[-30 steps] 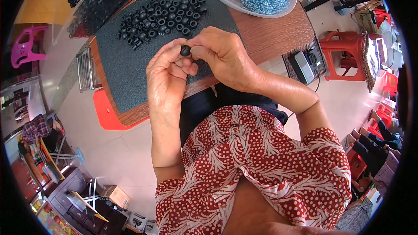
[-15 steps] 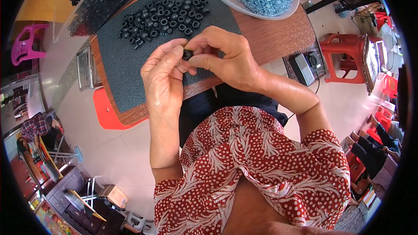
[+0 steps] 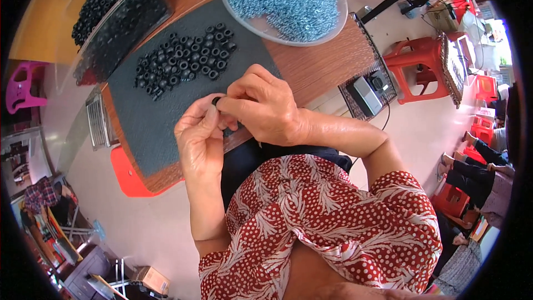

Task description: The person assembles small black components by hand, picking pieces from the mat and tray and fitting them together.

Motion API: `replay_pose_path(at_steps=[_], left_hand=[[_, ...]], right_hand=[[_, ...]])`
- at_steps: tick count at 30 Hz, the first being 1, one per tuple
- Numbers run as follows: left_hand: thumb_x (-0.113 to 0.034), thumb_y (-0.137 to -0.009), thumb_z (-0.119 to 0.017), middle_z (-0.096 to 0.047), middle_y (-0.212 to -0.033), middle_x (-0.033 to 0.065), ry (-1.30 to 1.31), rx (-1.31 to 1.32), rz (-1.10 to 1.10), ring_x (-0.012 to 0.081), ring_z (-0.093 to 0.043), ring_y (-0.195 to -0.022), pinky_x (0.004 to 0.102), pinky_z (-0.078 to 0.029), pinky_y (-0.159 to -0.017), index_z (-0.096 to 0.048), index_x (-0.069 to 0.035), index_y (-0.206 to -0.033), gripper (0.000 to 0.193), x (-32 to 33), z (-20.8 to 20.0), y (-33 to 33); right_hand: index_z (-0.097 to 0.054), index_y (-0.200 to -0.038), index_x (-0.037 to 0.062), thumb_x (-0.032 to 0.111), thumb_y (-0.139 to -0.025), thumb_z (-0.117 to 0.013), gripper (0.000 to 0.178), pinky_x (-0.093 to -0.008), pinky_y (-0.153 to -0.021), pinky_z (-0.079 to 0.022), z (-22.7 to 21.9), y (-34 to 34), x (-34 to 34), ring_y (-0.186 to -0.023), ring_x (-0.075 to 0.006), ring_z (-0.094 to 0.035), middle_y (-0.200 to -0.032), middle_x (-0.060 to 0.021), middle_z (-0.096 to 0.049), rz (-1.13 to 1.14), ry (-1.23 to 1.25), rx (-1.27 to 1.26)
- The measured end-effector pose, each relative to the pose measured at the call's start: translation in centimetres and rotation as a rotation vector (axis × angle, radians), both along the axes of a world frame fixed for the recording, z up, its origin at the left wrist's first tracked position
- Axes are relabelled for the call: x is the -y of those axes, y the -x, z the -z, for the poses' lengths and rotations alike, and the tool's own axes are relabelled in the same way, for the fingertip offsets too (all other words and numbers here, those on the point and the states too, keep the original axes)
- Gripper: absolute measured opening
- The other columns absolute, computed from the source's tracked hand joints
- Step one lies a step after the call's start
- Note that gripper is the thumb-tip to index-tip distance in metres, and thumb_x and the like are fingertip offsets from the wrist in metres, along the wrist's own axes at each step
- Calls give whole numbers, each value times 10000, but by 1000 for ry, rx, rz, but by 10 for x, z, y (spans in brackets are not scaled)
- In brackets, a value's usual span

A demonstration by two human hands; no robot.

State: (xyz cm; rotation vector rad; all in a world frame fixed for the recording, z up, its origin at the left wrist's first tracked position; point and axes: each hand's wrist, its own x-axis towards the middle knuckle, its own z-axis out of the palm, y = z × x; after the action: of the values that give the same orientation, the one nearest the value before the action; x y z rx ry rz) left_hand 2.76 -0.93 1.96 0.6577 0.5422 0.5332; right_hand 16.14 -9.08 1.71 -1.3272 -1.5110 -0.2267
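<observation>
My left hand (image 3: 199,136) pinches a small black ring-shaped piece (image 3: 216,100) between thumb and forefinger, just above the near part of a dark grey mat (image 3: 150,147). Against the same piece, the closed fingers of my right hand (image 3: 265,105) press from the right. Anything smaller between my fingertips is hidden. Beyond my hands, many similar black ring-like pieces (image 3: 186,58) lie spread in a single patch on the mat. Some show a round hole, others a domed side.
A clear bin (image 3: 130,19) of black pieces stands at the back left. On the wooden table (image 3: 327,61), a round tray (image 3: 343,8) holds many small clear-blue pieces. Red stools (image 3: 413,69) stand to the right, near a grey boxy device (image 3: 366,95). Other people sit at far right.
The view has shifted, bringing more of the bin and tray into sight. My right fingers have closed further over the black piece, and my hands have tilted around it.
</observation>
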Motion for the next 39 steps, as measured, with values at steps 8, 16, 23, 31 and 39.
replay_pose_path(at_steps=[8,16,23,31,39], left_hand=[[-63,-828,-629,-634,-837,121,-54,32,-31,209,-599,-683,326,-472,-627,-569,77,-1028,252,5,1,-5],[-79,-831,-639,-625,-807,120,-173,-13,-21,180,-595,-624,297,-473,-560,-574,61,-972,209,3,11,-8],[-80,-840,-634,-623,-818,129,-229,-34,-45,163,-593,-618,284,-486,-546,-576,61,-951,188,6,12,-4],[-39,-841,-617,-621,-822,131,-275,-65,-62,161,-588,-626,288,-492,-546,-581,63,-962,162,7,14,-2],[-34,-828,-632,-624,-840,136,-240,-73,-69,168,-579,-634,281,-497,-577,-586,65,-977,185,6,15,-5]], right_hand=[[-659,-865,71,-11,-549,-648,326,-277,-538,-425,-4,-2,6,-647,-196,-464,-758,-26,-522,4,52,-61],[-658,-845,34,-1,-680,-677,169,-350,-641,-467,-16,-69,12,-764,-263,-562,-784,-93,-608,97,136,-60],[-658,-800,43,47,-692,-665,109,-377,-654,-447,-10,-133,-12,-778,-272,-560,-714,-93,-551,141,424,239],[-596,-614,40,137,-645,-646,113,-397,-616,-502,-5,-134,-37,-790,-303,-598,-717,-119,-605,14,552,600],[-587,-722,39,143,-715,-614,107,-415,-683,-491,1,-146,-32,-812,-333,-582,-757,-127,-600,23,563,519]])
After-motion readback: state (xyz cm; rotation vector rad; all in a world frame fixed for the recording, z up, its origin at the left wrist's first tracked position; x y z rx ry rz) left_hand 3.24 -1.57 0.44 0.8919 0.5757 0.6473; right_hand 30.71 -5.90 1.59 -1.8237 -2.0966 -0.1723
